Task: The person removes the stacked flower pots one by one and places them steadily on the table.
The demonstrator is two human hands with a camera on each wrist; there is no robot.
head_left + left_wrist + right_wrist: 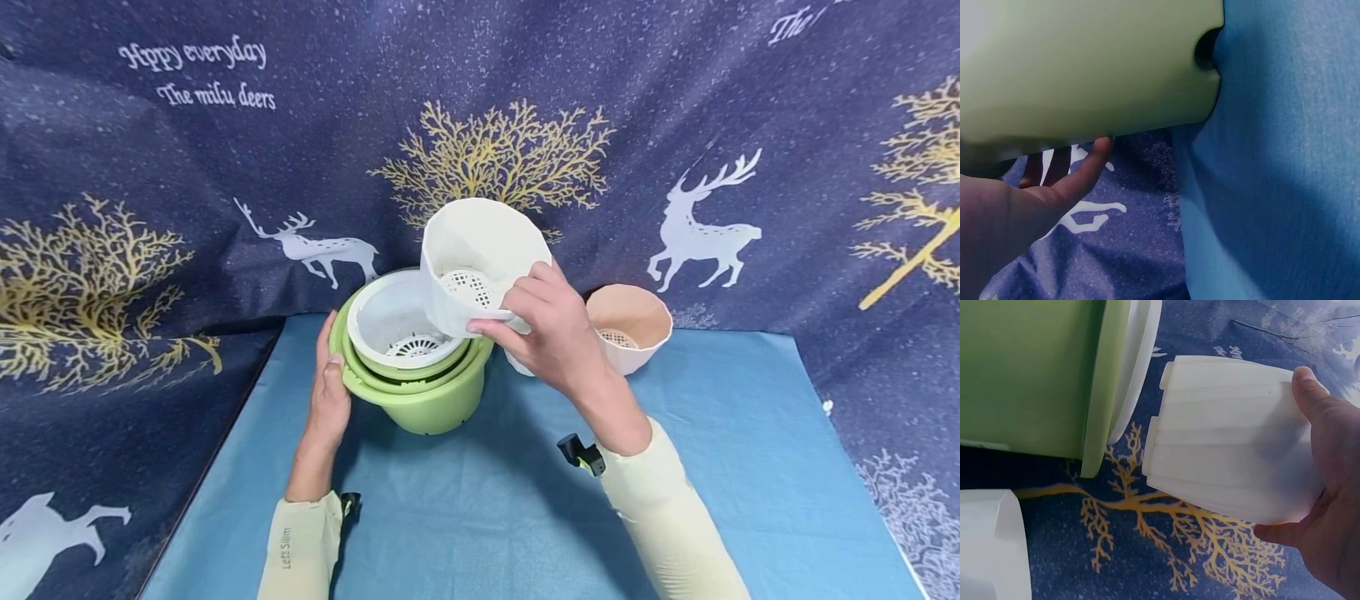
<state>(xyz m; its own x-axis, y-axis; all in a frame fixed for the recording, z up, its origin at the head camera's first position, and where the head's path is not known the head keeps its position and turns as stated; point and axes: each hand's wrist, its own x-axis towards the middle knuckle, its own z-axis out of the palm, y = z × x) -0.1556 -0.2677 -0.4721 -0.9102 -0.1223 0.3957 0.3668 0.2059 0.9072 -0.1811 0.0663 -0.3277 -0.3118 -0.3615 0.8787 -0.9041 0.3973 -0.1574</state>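
Observation:
My right hand [551,321] grips the rim of a white faceted flower pot [480,250], tilted, its perforated bottom showing. In the right wrist view that pot's outer wall [1229,437] is between thumb and fingers, held in the air. My left hand [330,396] holds the left side of a green flower pot [431,408], thumb at the rim; fingers [1094,162] touch its outside in the left wrist view. Nested in the green pot are another green pot and a round white pot [386,312] with a slotted bottom. The held pot hangs over its right edge.
A pale pink faceted pot [637,325] with a perforated bottom stands at the back right. Another white pot [519,364] is partly hidden behind my right hand. Blue cloth [465,517] covers the table, and a dark blue printed curtain [480,67] hangs behind it.

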